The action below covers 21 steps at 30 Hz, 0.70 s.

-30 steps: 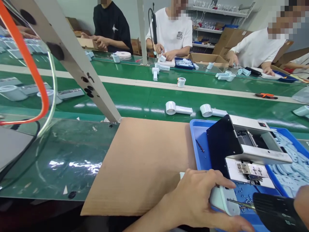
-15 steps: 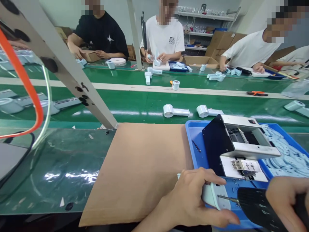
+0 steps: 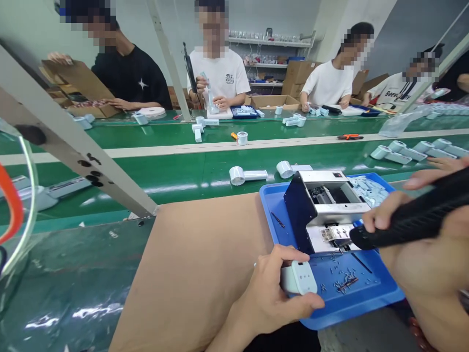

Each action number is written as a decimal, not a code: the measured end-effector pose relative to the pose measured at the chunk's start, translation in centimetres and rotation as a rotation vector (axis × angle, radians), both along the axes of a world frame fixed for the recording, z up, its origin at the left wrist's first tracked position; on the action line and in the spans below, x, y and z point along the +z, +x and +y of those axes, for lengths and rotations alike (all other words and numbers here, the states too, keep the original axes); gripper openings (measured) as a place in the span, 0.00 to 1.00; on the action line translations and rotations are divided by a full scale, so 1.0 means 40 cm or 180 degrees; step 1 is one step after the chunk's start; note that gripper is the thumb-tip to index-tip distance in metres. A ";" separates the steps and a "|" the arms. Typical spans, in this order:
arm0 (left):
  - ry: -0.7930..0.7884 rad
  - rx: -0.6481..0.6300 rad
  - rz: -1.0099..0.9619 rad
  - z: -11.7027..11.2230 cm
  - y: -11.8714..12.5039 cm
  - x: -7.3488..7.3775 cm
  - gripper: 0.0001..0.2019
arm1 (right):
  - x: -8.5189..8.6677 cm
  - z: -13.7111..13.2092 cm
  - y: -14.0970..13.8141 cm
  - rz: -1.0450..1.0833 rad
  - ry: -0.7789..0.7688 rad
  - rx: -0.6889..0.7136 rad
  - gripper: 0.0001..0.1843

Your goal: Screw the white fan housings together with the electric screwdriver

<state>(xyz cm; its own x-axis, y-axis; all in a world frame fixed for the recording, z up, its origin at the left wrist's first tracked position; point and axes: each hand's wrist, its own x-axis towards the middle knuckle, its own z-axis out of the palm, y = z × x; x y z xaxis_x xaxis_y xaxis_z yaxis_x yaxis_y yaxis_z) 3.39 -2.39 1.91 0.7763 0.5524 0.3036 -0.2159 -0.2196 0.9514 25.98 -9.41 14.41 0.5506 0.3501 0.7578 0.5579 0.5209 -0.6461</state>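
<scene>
My left hand [image 3: 269, 288] is wrapped round a light blue plastic housing [image 3: 305, 278], thumb and fingers on its sides. The end face, with small holes and a dark slot, points up towards the right. My right hand [image 3: 436, 259] grips a black electric screwdriver [image 3: 421, 210], held nearly level. Its front end is over the metal front of a silver and black screw feeder [image 3: 326, 210]; I cannot make out the bit. The feeder stands in a blue tray [image 3: 315, 320], where loose screws [image 3: 330, 269] lie near the housing.
Brown cardboard [image 3: 198, 254] covers the bench on my left, beside a slanted metal post [image 3: 120, 181]. Light blue handled parts [image 3: 249, 176] lie on the green conveyor [image 3: 183, 171]. More pale blue pieces [image 3: 370, 188] fill the tray's far side. Several co-workers sit opposite.
My right hand has lifted the screwdriver away from the housing and over the screw feeder. My left hand still holds the housing, now turned slightly. The view has swung right.
</scene>
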 end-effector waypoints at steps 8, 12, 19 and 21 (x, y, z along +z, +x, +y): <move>-0.0010 0.0062 0.0113 -0.002 0.000 -0.015 0.38 | -0.086 0.008 0.013 -0.0149 0.0074 0.0287 0.16; -0.0023 0.0067 0.0217 -0.002 -0.004 -0.019 0.38 | -0.008 -0.035 -0.040 0.0471 0.0053 0.0120 0.23; 0.0057 0.0067 -0.0027 0.001 -0.005 -0.017 0.34 | 0.058 -0.084 -0.104 0.0847 -0.0322 0.0297 0.19; 0.0049 0.0052 -0.0075 0.000 -0.004 -0.019 0.33 | 0.066 -0.063 -0.143 0.0775 -0.0397 0.0332 0.19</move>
<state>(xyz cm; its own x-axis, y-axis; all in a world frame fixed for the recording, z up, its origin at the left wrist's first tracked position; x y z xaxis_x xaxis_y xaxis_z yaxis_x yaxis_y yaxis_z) 3.24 -2.40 1.14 0.7598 0.5600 0.3303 -0.2346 -0.2377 0.9426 20.27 -11.93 17.07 0.6672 0.4965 0.5553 0.3262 0.4755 -0.8170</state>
